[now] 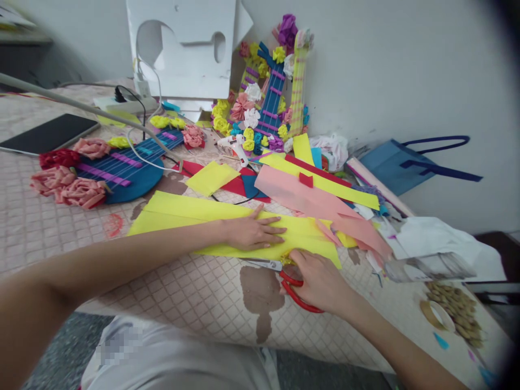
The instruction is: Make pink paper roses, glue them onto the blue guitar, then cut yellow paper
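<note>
A long yellow sheet point(182, 214) with a crease along it lies flat on the patterned tablecloth point(195, 287). My left hand point(254, 230) rests on the sheet, palm down, fingers spread. At the sheet's near edge, my right hand point(317, 276) is closed round the red-handled scissors point(303, 300). Their blades point left along that edge, partly hidden by the sheet. A small crumpled yellow piece point(287, 258) sits by my right fingertips. Behind the sheet lie a pink strip point(284, 192) and a smaller yellow piece point(213, 177).
Left stands a blue paper guitar point(142, 173) with paper flowers, near a tablet point(51, 132). A white glue gun point(233, 147) and decorated guitars point(270, 103) are behind. Rightward are a clear jar point(430, 267), a tape roll point(436, 316) and a blue bag point(400, 165).
</note>
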`<state>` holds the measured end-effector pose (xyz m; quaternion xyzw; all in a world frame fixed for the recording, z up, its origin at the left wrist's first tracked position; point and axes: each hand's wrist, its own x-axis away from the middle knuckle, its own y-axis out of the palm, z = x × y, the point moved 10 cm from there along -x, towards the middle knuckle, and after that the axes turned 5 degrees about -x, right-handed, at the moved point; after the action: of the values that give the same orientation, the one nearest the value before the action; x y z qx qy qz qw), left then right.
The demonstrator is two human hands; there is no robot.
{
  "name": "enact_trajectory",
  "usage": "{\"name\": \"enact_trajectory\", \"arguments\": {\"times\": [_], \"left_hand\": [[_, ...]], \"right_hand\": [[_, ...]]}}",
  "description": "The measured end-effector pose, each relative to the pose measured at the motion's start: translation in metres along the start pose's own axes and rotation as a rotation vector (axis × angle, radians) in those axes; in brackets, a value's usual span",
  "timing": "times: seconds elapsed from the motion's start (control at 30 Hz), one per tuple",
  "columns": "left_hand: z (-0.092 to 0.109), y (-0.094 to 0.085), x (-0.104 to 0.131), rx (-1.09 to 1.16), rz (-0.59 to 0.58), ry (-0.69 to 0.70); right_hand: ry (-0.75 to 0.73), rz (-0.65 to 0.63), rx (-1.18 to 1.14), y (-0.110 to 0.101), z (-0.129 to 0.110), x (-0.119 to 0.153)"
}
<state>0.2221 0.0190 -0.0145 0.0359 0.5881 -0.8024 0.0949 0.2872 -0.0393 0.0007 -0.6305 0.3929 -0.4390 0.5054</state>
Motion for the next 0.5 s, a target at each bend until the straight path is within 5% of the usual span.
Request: {"name": "enact_trajectory", "arguments": {"times": [0.27, 0.5], "left_hand": [[0.004, 0.012, -0.021, -0.042, 0.0, 0.028], [0.002, -0.008, -0.013, -0.052, 0.001, -0.018]], "right_hand": [[0.012, -0.002, 0.017, -0.001, 0.005, 0.005], [0.011, 0.0, 0.017, 0.0, 0.005, 0.005]]}}
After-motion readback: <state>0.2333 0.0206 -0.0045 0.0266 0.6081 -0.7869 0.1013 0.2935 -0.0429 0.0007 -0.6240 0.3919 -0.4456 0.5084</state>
